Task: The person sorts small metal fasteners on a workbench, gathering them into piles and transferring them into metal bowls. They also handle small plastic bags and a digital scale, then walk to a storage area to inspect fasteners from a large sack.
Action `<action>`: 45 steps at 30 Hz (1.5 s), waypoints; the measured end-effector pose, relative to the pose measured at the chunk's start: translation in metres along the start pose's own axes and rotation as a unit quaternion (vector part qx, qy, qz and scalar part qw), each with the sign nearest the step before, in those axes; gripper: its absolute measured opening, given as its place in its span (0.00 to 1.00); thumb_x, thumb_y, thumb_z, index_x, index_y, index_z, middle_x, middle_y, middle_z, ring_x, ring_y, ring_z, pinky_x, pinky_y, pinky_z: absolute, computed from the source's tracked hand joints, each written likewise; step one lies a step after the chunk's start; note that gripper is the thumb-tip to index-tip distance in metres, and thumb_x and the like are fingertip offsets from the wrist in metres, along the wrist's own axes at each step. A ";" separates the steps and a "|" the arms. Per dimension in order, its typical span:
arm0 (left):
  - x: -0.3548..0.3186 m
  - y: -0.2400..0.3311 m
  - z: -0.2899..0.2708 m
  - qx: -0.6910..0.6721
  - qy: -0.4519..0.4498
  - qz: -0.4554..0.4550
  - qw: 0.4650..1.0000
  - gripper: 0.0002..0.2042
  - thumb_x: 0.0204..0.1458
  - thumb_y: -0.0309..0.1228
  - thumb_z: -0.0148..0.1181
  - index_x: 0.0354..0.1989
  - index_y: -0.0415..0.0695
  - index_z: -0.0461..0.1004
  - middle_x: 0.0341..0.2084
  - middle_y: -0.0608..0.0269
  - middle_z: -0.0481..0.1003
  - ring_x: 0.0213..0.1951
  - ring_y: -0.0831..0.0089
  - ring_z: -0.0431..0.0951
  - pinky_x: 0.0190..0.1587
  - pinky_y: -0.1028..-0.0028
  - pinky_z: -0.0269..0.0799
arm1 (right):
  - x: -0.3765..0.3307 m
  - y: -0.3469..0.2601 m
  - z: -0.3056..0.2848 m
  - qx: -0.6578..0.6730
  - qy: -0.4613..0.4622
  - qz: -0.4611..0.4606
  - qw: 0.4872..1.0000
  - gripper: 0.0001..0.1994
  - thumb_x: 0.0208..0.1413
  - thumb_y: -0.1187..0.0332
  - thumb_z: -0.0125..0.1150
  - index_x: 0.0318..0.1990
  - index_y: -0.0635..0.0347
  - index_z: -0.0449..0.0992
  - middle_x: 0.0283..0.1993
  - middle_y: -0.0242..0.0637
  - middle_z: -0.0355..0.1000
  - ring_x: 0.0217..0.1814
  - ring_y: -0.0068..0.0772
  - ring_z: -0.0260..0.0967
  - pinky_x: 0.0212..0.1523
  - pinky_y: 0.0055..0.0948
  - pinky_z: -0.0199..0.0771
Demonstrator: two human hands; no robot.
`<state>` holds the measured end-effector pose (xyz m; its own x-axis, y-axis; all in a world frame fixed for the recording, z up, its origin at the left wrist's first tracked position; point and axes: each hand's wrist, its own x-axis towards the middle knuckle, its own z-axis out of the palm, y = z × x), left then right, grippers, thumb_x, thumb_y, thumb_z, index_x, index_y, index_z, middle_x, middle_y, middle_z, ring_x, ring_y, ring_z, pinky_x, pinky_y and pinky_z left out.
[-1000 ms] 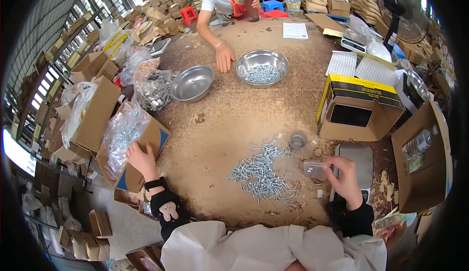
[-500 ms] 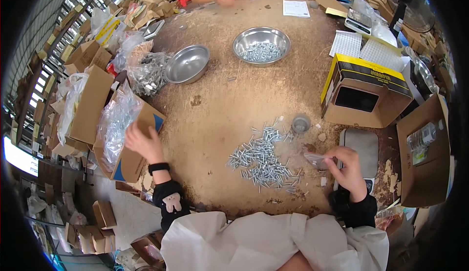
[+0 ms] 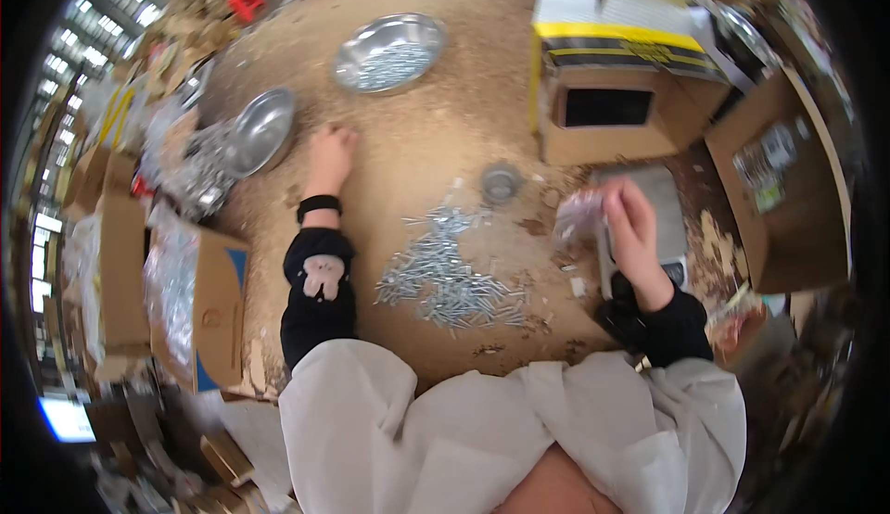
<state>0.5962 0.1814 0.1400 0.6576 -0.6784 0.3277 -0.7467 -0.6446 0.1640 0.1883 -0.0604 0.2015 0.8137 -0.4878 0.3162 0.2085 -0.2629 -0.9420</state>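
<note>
A pile of small silver screws lies on the brown table in front of me. My left hand rests flat on the table, fingers out, close to an empty metal bowl. My right hand holds a small clear plastic bag over a grey scale at the right. A small round metal cup stands between the screws and the scale.
A second metal bowl with screws sits farther back. An open cardboard box with a yellow-edged lid stands at the back right, another carton at the far right. Boxes and plastic bags of parts crowd the left edge.
My left hand has moved from the box at the left edge onto the table near the empty bowl. The view has tipped down and closer. My right hand stays at the scale.
</note>
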 end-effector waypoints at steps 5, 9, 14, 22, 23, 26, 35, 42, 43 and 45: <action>-0.019 0.004 0.007 0.081 0.060 0.029 0.994 0.14 0.53 0.33 0.54 0.49 0.51 0.75 0.44 0.48 0.70 0.47 0.51 0.68 0.50 0.59 0.65 | 0.019 -0.009 -0.009 0.405 0.077 0.243 0.878 0.19 0.67 0.58 0.30 0.55 0.62 0.59 0.56 0.48 0.66 0.58 0.47 0.65 0.50 0.42 0.71; -0.015 0.017 -0.005 0.013 0.009 -0.002 1.000 0.14 0.50 0.27 0.56 0.46 0.46 0.76 0.42 0.50 0.71 0.45 0.52 0.70 0.48 0.62 0.67 | 0.016 0.000 -0.017 0.517 0.056 0.266 0.812 0.19 0.67 0.60 0.29 0.57 0.62 0.58 0.58 0.46 0.63 0.61 0.47 0.62 0.56 0.47 0.68; -0.016 0.030 -0.017 -0.024 0.018 0.004 1.000 0.11 0.47 0.24 0.57 0.41 0.43 0.76 0.34 0.53 0.72 0.38 0.57 0.74 0.41 0.65 0.69 | 0.015 -0.008 -0.013 0.560 0.076 0.244 0.788 0.18 0.67 0.62 0.28 0.57 0.63 0.57 0.55 0.46 0.65 0.58 0.46 0.65 0.52 0.45 0.73; -0.018 0.027 -0.018 -0.035 0.000 -0.004 0.999 0.08 0.47 0.25 0.59 0.37 0.42 0.77 0.30 0.56 0.73 0.32 0.62 0.76 0.36 0.67 0.71 | 0.008 -0.001 -0.017 0.670 0.000 0.193 0.716 0.15 0.67 0.62 0.30 0.48 0.60 0.61 0.48 0.44 0.67 0.28 0.25 0.60 0.26 0.22 0.65; -0.019 0.027 -0.020 -0.036 -0.003 -0.008 0.999 0.08 0.47 0.25 0.60 0.37 0.42 0.77 0.29 0.56 0.74 0.32 0.63 0.76 0.35 0.67 0.71 | 0.008 -0.001 -0.017 0.673 -0.003 0.198 0.712 0.14 0.67 0.62 0.30 0.47 0.60 0.62 0.45 0.42 0.68 0.25 0.24 0.57 0.23 0.20 0.62; -0.020 0.024 -0.018 -0.057 -0.007 -0.024 0.998 0.09 0.47 0.23 0.60 0.38 0.40 0.77 0.25 0.57 0.74 0.27 0.67 0.74 0.34 0.71 0.70 | 0.008 0.002 -0.014 0.705 -0.037 0.172 0.687 0.13 0.67 0.63 0.31 0.45 0.59 0.62 0.36 0.37 0.65 0.22 0.19 0.54 0.21 0.18 0.58; -0.020 0.005 -0.015 -0.151 -0.062 -0.062 0.985 0.11 0.46 0.20 0.61 0.40 0.40 0.76 0.21 0.65 0.72 0.26 0.77 0.71 0.32 0.76 0.69 | 0.009 -0.012 -0.013 0.723 -0.022 0.155 0.673 0.13 0.67 0.65 0.28 0.37 0.58 0.61 0.22 0.28 0.54 0.10 0.17 0.46 0.19 0.18 0.54; -0.019 0.008 -0.021 -0.050 -0.026 -0.019 0.998 0.11 0.48 0.23 0.60 0.41 0.40 0.75 0.24 0.66 0.72 0.28 0.77 0.71 0.34 0.76 0.68 | 0.007 -0.012 -0.010 0.696 -0.055 0.111 0.707 0.11 0.66 0.64 0.33 0.39 0.53 0.66 0.24 0.28 0.57 0.18 0.17 0.52 0.28 0.22 0.58; -0.017 0.026 -0.026 0.032 0.021 0.024 0.999 0.10 0.50 0.25 0.59 0.41 0.40 0.75 0.25 0.66 0.72 0.28 0.78 0.71 0.34 0.76 0.68 | 0.007 -0.016 -0.007 0.698 -0.050 0.107 0.706 0.11 0.66 0.63 0.34 0.39 0.52 0.66 0.25 0.28 0.57 0.20 0.18 0.54 0.29 0.22 0.60; -0.020 0.068 -0.051 -0.003 0.056 0.055 0.997 0.10 0.53 0.29 0.57 0.41 0.39 0.75 0.27 0.66 0.73 0.31 0.78 0.71 0.36 0.76 0.67 | 0.009 -0.030 0.002 0.691 -0.050 0.086 0.716 0.11 0.66 0.62 0.35 0.40 0.53 0.66 0.27 0.31 0.60 0.23 0.22 0.57 0.31 0.24 0.63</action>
<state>0.5277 0.1691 0.1918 0.5562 -0.7013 0.4459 -0.8149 -0.5655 0.1271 0.1904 -0.0548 0.2321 0.9124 -0.3330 0.2380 0.3814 0.9028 -0.1988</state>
